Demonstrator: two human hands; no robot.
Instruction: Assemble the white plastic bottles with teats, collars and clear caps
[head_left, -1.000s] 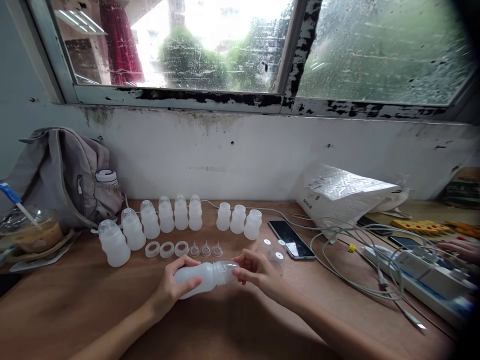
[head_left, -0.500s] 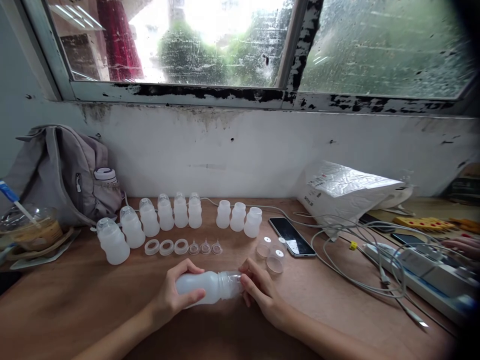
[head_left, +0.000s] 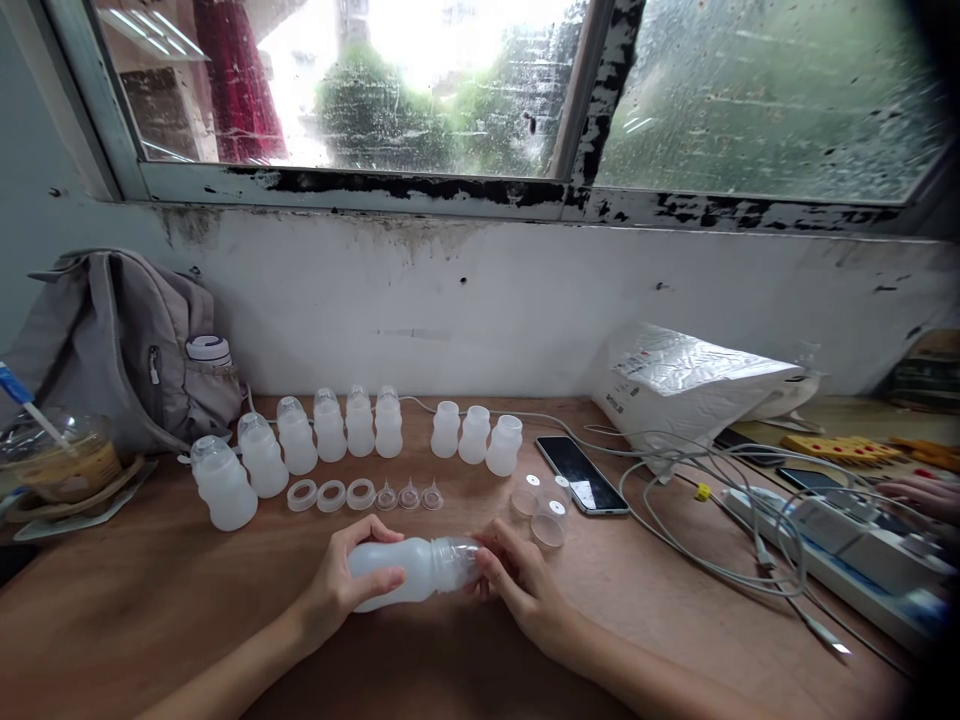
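A frosted white baby bottle (head_left: 401, 572) lies on its side in the air above the table's front, its top end pointing right. My left hand (head_left: 337, 580) is wrapped round the bottle's body. With fingers and thumb, my right hand (head_left: 525, 580) grips the clear cap (head_left: 454, 562) on the bottle's top; the fingertips behind it are partly hidden. Beyond my hands lie three white rings (head_left: 331, 508) and three clear teats (head_left: 409, 499) in a row. Several loose clear caps (head_left: 547, 533) stand near my right hand.
Several capped bottles (head_left: 298, 445) curve along the back left; three uncapped bottles (head_left: 475, 445) stand right of them. A phone (head_left: 577, 475), tangled cables (head_left: 705, 545), a power strip (head_left: 862, 560) and a white bag (head_left: 660, 390) occupy the right. An iced drink (head_left: 67, 470) and backpack (head_left: 127, 350) are left. Another person's hand (head_left: 919, 492) shows far right.
My right fingers have shifted slightly on the clear cap, and the bottle has moved a little left. My left hand keeps its hold.
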